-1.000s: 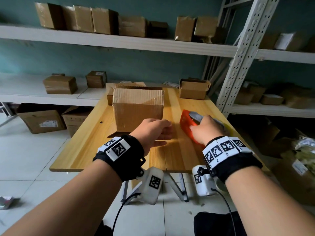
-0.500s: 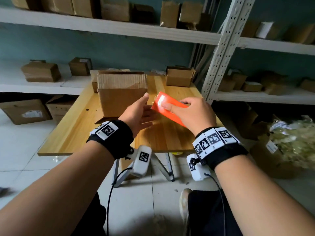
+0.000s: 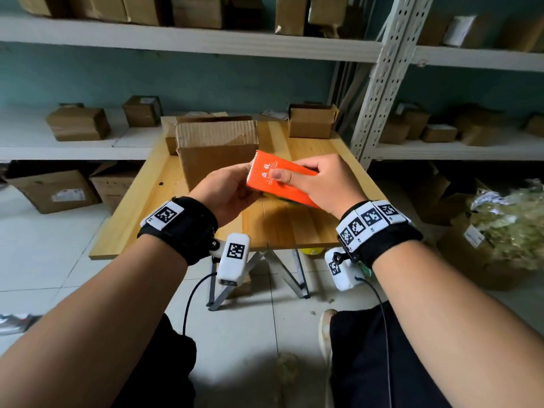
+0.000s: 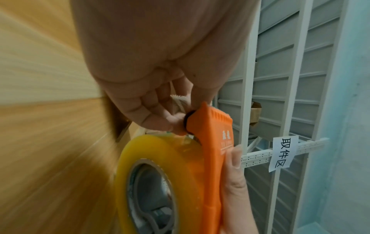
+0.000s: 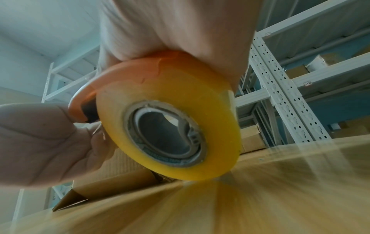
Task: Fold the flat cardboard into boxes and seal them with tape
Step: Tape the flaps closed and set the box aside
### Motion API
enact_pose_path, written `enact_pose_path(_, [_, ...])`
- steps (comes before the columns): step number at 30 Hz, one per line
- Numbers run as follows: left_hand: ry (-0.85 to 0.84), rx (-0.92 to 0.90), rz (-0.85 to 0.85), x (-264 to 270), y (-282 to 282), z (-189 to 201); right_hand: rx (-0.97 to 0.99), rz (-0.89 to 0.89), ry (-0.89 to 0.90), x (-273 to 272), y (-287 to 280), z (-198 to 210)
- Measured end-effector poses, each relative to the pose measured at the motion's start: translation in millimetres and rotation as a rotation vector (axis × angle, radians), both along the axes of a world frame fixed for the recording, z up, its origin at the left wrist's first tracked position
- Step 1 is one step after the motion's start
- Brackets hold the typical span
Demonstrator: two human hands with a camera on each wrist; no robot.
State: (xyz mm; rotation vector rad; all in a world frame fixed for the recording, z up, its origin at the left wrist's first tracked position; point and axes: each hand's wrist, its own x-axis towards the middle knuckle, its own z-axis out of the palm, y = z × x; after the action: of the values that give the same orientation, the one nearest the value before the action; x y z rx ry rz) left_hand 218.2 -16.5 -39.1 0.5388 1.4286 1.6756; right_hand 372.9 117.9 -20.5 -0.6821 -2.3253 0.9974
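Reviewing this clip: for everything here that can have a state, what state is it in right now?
tape dispenser: lifted above the table, held in both hands
tape roll: mounted in the dispenser
right hand: grips the dispenser body
left hand: fingers pinch at the dispenser's toothed end
large cardboard box: folded up, standing on the table
small cardboard box: top flaps open
wooden table: carrying both boxes

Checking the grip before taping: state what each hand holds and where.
Right hand grips the orange tape dispenser around its body; left hand pinches at its serrated front end.
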Motion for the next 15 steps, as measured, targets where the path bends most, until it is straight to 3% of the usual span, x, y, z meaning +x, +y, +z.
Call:
enact_pose_path(9, [0.033,0.024,0.174,-12.3,-16.3,-5.7,-0.027,0.091,0.046,-12.3,-5.9,-6.2])
enact_pose_path(15, [0.126,0.074,0.197,-13.0,-30.1,-4.2,-0.006,0.125,0.038,-14.3,-9.2,-7.6])
